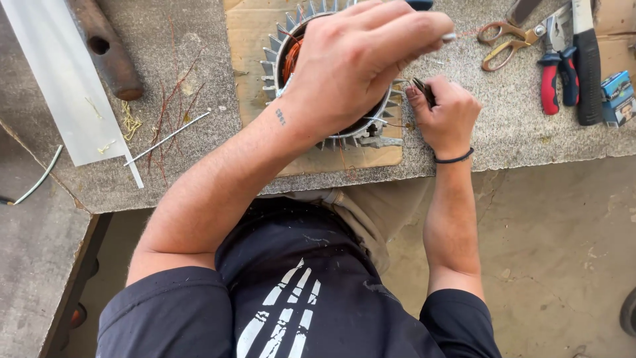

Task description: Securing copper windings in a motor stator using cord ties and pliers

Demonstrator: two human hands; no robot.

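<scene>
The motor housing (331, 99), round with metal fins and copper wire inside, sits on a piece of cardboard (252, 40) near the front edge of the surface (517, 132). The left hand (358, 63) covers it from above, its grip closed on a thin rod (449, 37). The right hand (447, 116), just beside the fins, pinches dark thin wires (424, 91). To work well, I think both hands should stay steady and gentle. Scissors (507, 40) and pliers (556, 73) lie near.
</scene>
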